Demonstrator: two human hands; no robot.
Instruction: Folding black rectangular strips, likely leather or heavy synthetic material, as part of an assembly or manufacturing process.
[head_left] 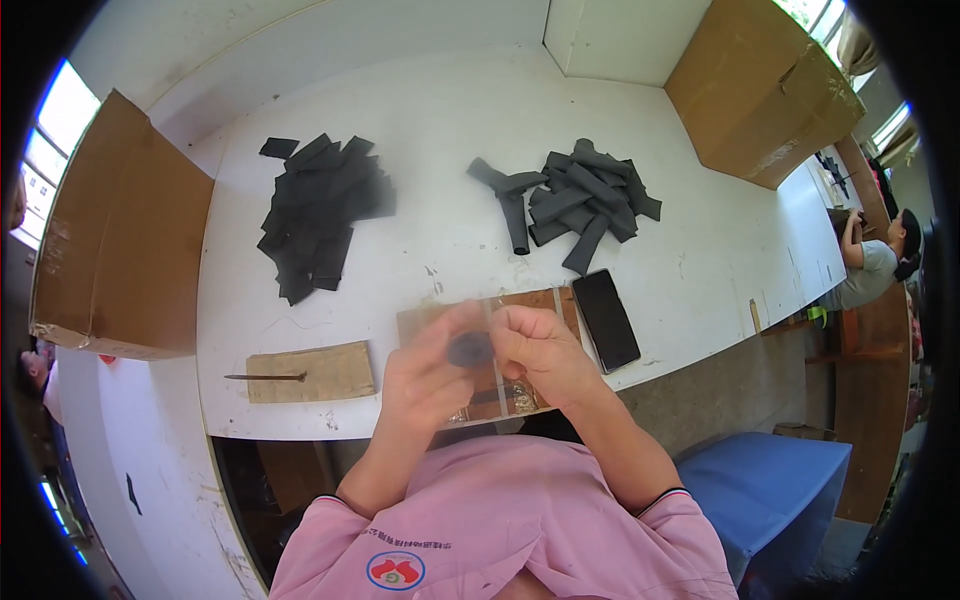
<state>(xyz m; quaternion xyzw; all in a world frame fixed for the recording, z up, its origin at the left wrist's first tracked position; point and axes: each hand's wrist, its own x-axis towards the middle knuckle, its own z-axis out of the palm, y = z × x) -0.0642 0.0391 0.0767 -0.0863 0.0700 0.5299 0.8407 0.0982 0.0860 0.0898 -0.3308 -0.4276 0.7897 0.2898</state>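
Note:
My left hand (425, 370) and my right hand (545, 350) meet near the table's front edge, with a small dark fabric-like piece (470, 349) between their fingers. The left fingers curl behind the piece and are blurred by motion. On the other side, my right thumb and index finger pinch close at its edge. The piece's exact shape is smeared. Below my hands lies a brown board (540, 299) crossed by pale strips, largely covered by the hands. Beyond them are a heap of flat black pieces (315, 205) on the left and a heap of rolled black pieces (590, 200) on the right.
A black phone (606, 320) lies right of the board. To the left, a thin pointed rod (270, 377) rests on a cardboard strip (340, 370). Cardboard boxes stand at left (125, 230) and far right (750, 90). A blue-covered object (765, 490) stands beside me; another person (875, 260) sits farther right.

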